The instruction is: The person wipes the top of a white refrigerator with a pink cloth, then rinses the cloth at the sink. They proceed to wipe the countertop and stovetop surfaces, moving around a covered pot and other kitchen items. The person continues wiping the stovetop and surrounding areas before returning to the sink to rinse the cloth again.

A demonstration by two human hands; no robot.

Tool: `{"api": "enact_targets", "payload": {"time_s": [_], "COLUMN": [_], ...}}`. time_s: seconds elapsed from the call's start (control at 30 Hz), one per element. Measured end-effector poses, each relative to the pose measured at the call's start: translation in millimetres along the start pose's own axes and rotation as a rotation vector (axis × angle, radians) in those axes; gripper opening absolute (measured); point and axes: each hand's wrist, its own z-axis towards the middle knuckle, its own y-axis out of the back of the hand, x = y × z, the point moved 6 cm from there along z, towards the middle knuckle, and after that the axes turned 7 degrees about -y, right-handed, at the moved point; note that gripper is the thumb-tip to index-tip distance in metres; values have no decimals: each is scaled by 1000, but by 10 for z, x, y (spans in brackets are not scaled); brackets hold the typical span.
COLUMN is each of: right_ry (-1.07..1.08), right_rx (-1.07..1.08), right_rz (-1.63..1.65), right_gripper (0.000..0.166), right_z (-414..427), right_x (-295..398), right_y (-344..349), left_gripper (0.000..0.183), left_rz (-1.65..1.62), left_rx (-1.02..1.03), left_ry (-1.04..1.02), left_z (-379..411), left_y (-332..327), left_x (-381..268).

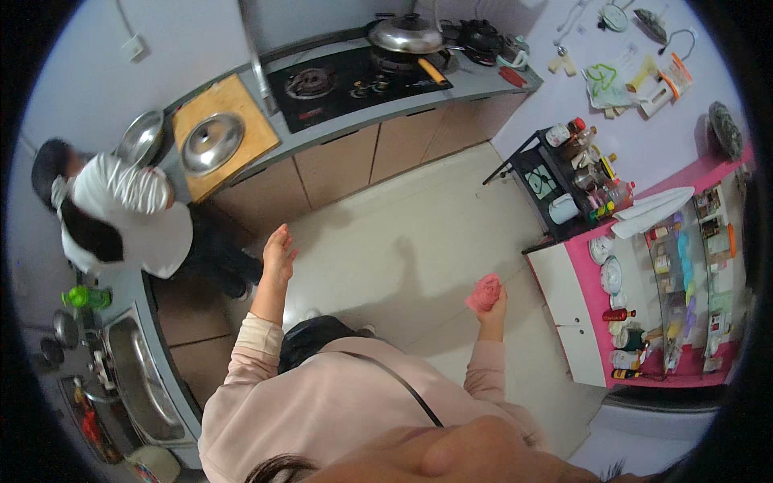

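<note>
My right hand (496, 309) grips a crumpled pink cloth (484, 291) that bunches up above the fingers. Below it is the pale tiled floor (386, 259), in front of my body. On the other side my left hand (279, 253) is raised in the air with nothing in it, its fingers loosely apart. The brown cabinet doors (272, 196) under the counter lie beyond that hand. Neither hand touches the furniture.
A person in a white top (133, 205) stands at the counter on the left. A lid (212, 143) lies on a wooden board (226, 96) beside the gas hob (356, 84), which bears a covered pan (406, 35). A sink (145, 380), a black rack (558, 181) and white-and-pink shelving (574, 314) flank me.
</note>
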Motion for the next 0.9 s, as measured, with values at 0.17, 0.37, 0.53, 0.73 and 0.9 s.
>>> {"api": "enact_targets", "payload": {"time_s": [0.17, 0.37, 0.53, 0.73, 0.9], "right_ry": [-120, -6, 145, 162, 118], "right_rx": [189, 347, 281, 72, 52], "right_rz": [303, 287, 304, 274, 308], "right_gripper": [32, 35, 39, 40, 42], "right_z": [370, 1185, 1757, 2237, 2826], "right_x": [137, 648, 1222, 1631, 2134], "right_y": [-581, -1537, -2067, -1979, -2079], "left_gripper": [32, 30, 28, 29, 27], "left_rz": [38, 12, 74, 117, 86], "left_rx": [35, 103, 126, 368, 339], "left_ry": [21, 63, 161, 110, 90], "left_z": [458, 1239, 1975, 2400, 2482], "left_y": [-791, -1650, -2489, -4027, -4736], "left_x": [18, 107, 230, 194, 358]}}
